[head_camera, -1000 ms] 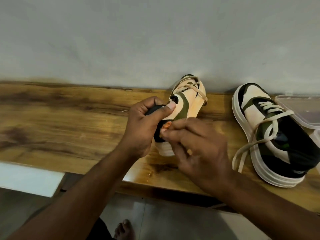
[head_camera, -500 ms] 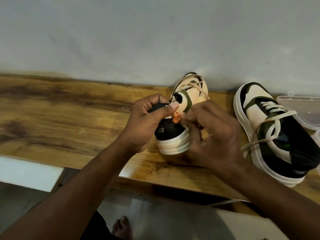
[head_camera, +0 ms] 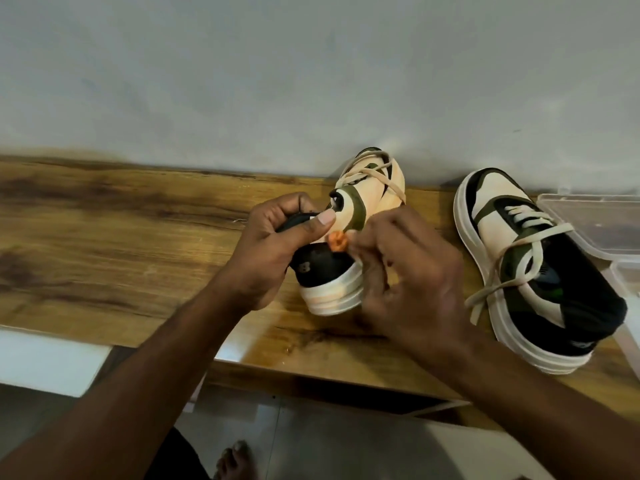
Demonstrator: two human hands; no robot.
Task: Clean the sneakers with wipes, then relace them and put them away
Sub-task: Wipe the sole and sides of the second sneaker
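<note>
A cream, olive and black sneaker [head_camera: 360,206] stands on the wooden shelf [head_camera: 138,244] with its heel toward me and its cream lace [head_camera: 374,174] draped loosely over the toe. My left hand [head_camera: 277,251] grips its black collar, thumb pressed on the side panel. My right hand [head_camera: 408,271] sits against the sneaker's right side, its fingertips pinching a small orange piece [head_camera: 337,241] at the heel. The second sneaker [head_camera: 526,265] lies to the right, its lace loose and trailing over the sole.
A clear plastic container [head_camera: 595,223] stands at the far right, touching the second sneaker. A grey wall runs right behind the shelf. Tiled floor and a bare foot [head_camera: 232,459] show below the shelf's front edge.
The sneaker's heel has turned and lifted, so its black back and white sole now face me. My right hand has moved from in front of the heel to the sneaker's right side.
</note>
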